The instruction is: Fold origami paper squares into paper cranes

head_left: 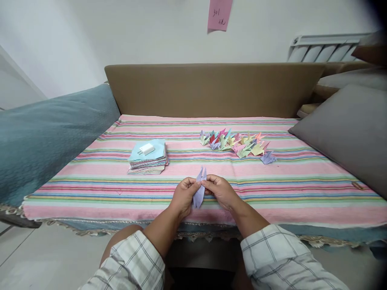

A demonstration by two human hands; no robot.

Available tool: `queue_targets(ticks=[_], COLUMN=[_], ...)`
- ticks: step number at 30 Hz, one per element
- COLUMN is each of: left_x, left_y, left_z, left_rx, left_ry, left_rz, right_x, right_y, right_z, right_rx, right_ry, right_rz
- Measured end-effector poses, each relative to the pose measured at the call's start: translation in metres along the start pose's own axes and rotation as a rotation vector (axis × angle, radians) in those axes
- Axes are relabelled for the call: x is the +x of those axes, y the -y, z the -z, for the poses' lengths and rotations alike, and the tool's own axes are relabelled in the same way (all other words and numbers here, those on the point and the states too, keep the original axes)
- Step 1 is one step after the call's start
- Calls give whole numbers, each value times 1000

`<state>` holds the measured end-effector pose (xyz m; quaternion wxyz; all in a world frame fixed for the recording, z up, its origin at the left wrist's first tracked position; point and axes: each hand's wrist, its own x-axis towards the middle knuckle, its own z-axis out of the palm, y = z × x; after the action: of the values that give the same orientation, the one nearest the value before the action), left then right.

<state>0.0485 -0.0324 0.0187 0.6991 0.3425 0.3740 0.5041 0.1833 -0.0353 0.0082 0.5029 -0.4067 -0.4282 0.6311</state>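
Observation:
Between my two hands, over the front of the striped cloth (105, 205), is a partly folded lilac origami paper (198, 196). Two narrow points stick up at its top, and its wider end hangs down. My left hand (185, 194) pinches its left side with thumb and fingers. From the right, my right hand (220, 191) grips the paper near the base of the narrow points, thumbs almost meeting. Folded paper cranes (242, 145) in many colours lie in a cluster beyond my right hand. Left of my hands stands a stack of coloured paper squares (148, 163).
A white plug adapter (146, 149) rests on the paper stack. The brown sofa back (211, 90) rises behind the cloth. A blue-covered armrest (57, 137) borders the left, a grey cushion (347, 133) the right. A small brown object (358, 185) lies near the cushion.

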Motion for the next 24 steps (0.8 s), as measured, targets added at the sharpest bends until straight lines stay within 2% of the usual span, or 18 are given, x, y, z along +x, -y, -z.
queue_targets(ticks=[6, 12, 17, 22, 24], left_x=[-1, 1, 1, 2, 2], left_y=[-5, -3, -2, 1, 2], left_z=[1, 2, 1, 2, 2], left_rx=[-22, -79, -103, -108, -101], left_ry=[79, 16, -19, -50, -62], left_rz=[133, 50, 20, 9, 1], right_x=[3, -1, -1, -3, -5], right_y=[4, 4, 1, 1, 2], right_z=[5, 1, 0, -3, -4], right_rx=[-2, 23, -193, -475, -508], right_ry=[-6, -72, -73, -182, -164], right_rz=[21, 72, 92, 266, 268])
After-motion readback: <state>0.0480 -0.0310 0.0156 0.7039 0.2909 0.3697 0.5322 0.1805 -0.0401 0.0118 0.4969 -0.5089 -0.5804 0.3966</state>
